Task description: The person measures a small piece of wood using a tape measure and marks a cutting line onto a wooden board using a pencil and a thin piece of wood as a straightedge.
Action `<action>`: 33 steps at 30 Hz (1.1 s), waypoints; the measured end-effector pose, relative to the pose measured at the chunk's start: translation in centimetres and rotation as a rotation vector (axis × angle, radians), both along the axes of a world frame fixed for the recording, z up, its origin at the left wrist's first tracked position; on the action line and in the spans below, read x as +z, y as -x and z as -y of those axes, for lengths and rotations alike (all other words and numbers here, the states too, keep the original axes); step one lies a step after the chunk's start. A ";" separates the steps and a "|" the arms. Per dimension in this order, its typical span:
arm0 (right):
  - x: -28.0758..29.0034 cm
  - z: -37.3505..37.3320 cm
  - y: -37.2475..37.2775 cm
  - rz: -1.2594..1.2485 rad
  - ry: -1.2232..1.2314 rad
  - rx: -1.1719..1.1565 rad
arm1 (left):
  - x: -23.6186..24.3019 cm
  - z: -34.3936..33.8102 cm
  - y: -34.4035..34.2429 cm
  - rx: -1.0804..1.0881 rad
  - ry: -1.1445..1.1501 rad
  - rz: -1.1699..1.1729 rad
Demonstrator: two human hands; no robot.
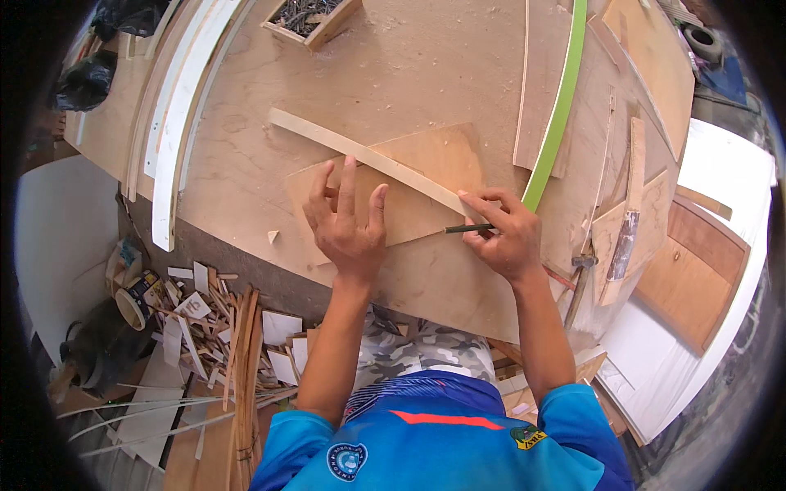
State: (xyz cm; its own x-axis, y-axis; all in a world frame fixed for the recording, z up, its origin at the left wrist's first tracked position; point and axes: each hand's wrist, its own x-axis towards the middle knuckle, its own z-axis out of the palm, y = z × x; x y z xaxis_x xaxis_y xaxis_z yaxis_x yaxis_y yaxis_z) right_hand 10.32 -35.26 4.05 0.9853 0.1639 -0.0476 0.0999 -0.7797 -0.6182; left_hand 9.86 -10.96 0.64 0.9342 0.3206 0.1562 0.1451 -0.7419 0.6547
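A narrow pale wooden strip [360, 152] lies slantwise across a thin plywood sheet [438, 155] on the worktable. My left hand [348, 225] is open over the sheet, fingers apart and pointing away from me. Its fingertips come close to the strip's near edge; whether they touch it I cannot tell. Between the fingers of my right hand [508, 233] is a dark pencil [469, 228], its end pointing left. The right index fingertip rests at the strip's near right end, partly covering it.
Long white curved strips [176, 123] lie at the table's left, a green-edged curved strip [557, 123] to the right. A wooden box of nails [315, 20] stands at the back. A hammer [583, 270] lies near the right edge. Wood offcuts [205, 315] are heaped below on the left.
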 end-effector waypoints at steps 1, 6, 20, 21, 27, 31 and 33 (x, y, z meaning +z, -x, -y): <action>0.1 -0.1 -0.2 -0.005 -0.013 0.000 | -0.2 0.1 0.0 0.011 -0.005 -0.012; 0.7 0.2 -1.5 -0.006 0.026 0.046 | 0.4 0.1 -0.8 -0.038 -0.314 -0.043; -0.4 -3.8 -2.2 -0.002 -0.113 0.149 | -0.2 -4.0 -1.2 0.031 0.011 0.087; -0.4 -3.4 -2.7 0.045 -0.080 0.204 | 0.1 -3.8 -0.9 0.042 0.026 0.058; 0.1 -2.8 -8.5 0.126 -0.024 0.368 | 0.3 -1.3 0.4 0.237 -0.317 -0.155; -0.4 -3.0 -10.7 0.131 -0.045 0.470 | 0.0 -3.7 -1.4 0.111 -0.296 -0.111; -0.3 -4.0 -10.8 0.117 -0.040 0.468 | -0.4 -5.7 -2.3 0.056 -0.144 0.000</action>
